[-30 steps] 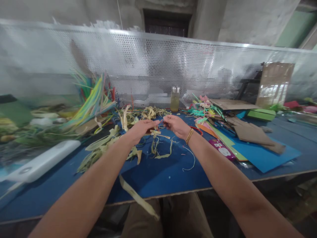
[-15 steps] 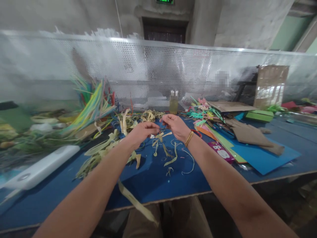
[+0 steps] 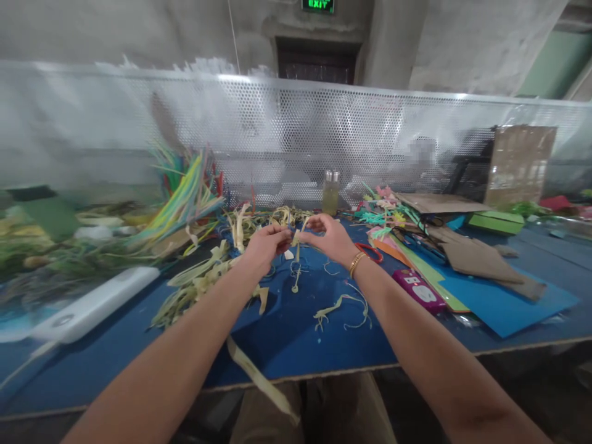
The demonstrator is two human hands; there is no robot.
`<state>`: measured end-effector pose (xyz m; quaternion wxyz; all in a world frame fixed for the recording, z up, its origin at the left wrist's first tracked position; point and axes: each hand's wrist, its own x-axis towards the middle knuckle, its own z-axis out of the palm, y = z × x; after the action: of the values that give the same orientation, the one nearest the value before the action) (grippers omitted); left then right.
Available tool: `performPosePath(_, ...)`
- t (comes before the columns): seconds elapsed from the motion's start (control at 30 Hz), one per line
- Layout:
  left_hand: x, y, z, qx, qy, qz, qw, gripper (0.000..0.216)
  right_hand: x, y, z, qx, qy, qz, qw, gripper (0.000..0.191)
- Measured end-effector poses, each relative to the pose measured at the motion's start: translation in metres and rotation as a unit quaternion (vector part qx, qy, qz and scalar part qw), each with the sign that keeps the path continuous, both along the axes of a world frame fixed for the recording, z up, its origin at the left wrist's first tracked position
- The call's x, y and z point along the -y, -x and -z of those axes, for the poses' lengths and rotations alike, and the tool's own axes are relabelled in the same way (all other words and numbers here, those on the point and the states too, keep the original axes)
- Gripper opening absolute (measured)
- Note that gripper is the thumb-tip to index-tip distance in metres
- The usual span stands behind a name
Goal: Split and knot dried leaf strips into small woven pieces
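Main risk: the thin, pale straw-coloured dried-fibre strip (image 3: 296, 239) could split or slip if tugged, b/c it looks brittle & only small fingertip contacts bear on it. Its dangling tail could snag on the loose, pale, curly plant-fibre strands (image 3: 333, 304) lying btwn it & the near edge of the flat blue worktop (image 3: 287, 345). The long, flat, cream-coloured leaf strip (image 3: 259, 373) overhanging that edge could be knocked off if the left forearm (image 3: 185, 336) sweeps it.

The held strip is over the worktop's mid-part, btwn both hands; long axis approx. vertical, small curled end pointing down. Left hand (image 3: 271, 242): thumb & fingertips together, apparently pinching the strip's upper part. Right hand (image 3: 328, 239): thumb at the strip, fingers curved w/ a gap; can't tell if it's gripping.
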<state>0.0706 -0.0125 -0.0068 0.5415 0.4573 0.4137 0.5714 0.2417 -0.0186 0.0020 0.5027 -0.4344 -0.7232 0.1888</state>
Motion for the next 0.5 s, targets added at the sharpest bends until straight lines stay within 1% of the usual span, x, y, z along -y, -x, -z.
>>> performPosePath(0.03, 0.0004, 0.0003, -0.0005, 0.003, 0.009, 0.013, 1.0, 0.027, 0.0007, 0.0004, 0.0014, 0.029, 0.003, -0.009, 1.0, 0.038)
performPosePath(0.1, 0.0023, 0.001, -0.0025, -0.004, 0.031, 0.043, 0.999, 0.026, 0.001, 0.0, 0.0034, 0.081, 0.017, -0.021, 0.996, 0.027)
performPosePath(0.2, 0.0051, 0.0028, -0.0059, -0.032, 0.06, 0.088, 0.994, 0.025, 0.0001, -0.0029, 0.0029, 0.126, 0.03, -0.042, 0.991, 0.014)
performPosePath(0.3, 0.0053, 0.0053, -0.0072, -0.059, 0.069, 0.115, 0.989, 0.025, 0.0001, -0.0055, 0.0001, 0.138, 0.03, -0.068, 0.988, 0.011)
performPosePath(0.43, 0.0036, 0.0074, -0.007, -0.094, 0.044, 0.115, 0.988, 0.025, 0.0017, -0.0057, -0.0016, 0.128, 0.019, -0.089, 0.988, 0.011)
performPosePath(0.5, 0.004, 0.0078, -0.0081, -0.092, 0.042, 0.118, 0.988, 0.025, 0.0022, -0.0057, -0.0016, 0.114, 0.015, -0.095, 0.989, 0.013)
